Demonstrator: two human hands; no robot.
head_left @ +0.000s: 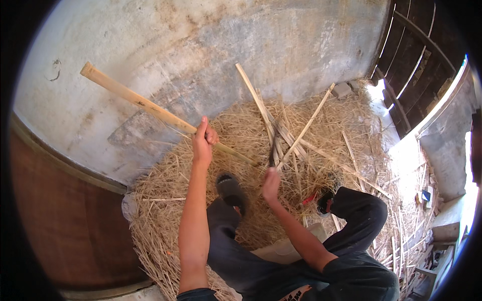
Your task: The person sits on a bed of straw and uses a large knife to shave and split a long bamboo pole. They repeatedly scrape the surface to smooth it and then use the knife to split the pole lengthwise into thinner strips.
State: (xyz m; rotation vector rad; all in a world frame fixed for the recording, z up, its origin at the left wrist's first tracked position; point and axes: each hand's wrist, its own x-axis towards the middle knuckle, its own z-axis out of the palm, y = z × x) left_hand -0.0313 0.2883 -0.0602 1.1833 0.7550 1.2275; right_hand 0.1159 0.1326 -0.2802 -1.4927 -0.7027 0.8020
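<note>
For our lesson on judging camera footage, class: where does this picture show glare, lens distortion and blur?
Head view: glare whites out the floor below the dark slatted panel at right; same view, the fisheye lens bends the edge of the brown panel at left; same view, the right hand and dark tool look softer than the left hand and bamboo strip.

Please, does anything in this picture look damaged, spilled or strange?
The wall is unevenly stained, so it looks worn. Shavings lie strewn widely, like a spill, with loose strips crossing at random angles. The stick in the left hand has a dark mark of unclear cause.
</note>
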